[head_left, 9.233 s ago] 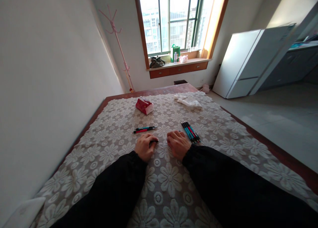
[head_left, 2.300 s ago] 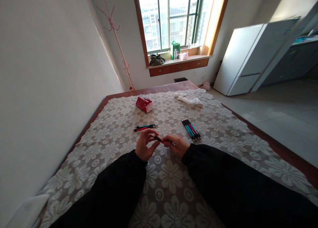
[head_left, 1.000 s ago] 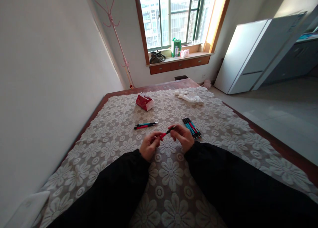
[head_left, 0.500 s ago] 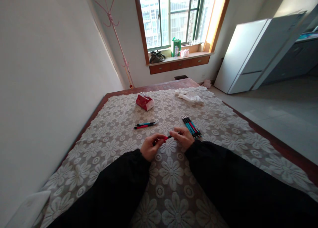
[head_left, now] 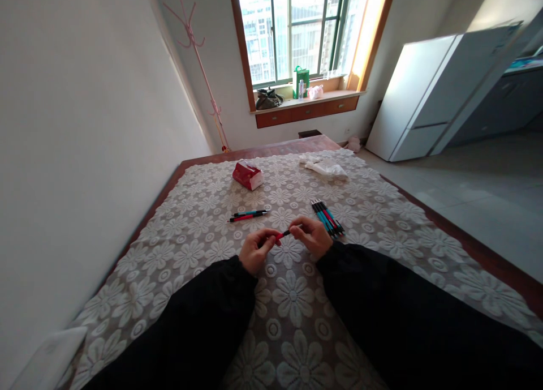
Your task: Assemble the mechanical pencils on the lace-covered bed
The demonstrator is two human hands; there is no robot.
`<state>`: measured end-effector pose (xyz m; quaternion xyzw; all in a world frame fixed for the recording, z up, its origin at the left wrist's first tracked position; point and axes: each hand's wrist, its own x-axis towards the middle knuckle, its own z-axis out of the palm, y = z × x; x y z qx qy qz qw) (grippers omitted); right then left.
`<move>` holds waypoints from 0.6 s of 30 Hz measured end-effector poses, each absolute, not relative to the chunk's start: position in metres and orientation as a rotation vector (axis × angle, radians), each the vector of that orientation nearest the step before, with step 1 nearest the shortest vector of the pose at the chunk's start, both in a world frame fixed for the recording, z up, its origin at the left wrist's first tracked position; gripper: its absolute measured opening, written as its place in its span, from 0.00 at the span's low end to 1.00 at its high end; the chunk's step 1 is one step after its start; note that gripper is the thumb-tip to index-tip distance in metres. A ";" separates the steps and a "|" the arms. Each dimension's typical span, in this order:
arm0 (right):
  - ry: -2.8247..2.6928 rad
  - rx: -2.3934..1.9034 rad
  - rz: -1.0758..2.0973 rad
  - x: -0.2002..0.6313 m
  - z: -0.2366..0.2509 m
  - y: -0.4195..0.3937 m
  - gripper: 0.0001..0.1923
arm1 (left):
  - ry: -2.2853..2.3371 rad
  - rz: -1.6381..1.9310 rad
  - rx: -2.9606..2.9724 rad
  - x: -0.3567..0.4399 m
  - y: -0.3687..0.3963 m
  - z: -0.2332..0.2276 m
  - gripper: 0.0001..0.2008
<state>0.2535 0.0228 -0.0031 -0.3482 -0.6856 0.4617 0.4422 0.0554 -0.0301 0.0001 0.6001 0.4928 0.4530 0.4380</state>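
Both hands pinch the red pen (head_left: 281, 236) above the floral cloth (head_left: 292, 299), left hand (head_left: 256, 251) gripping the barrel, right hand (head_left: 313, 235) the tip; twist crooked and small parts could spring loose.

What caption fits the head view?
Both hands, left hand and right hand, hold a red-and-black pen above the floral cloth.

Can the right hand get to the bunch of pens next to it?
Probably yes. The bunch of pens lies just beside the right hand with nothing between, though that hand is holding the red pen.
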 end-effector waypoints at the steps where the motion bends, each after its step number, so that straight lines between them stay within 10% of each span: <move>1: -1.709 -0.823 1.147 0.253 -0.003 0.022 0.21 | 1.219 1.123 1.486 0.055 -0.030 0.001 0.16; 18: -1.663 -0.784 1.316 0.255 -0.001 0.019 0.18 | 1.143 1.099 1.400 0.056 -0.031 0.002 0.23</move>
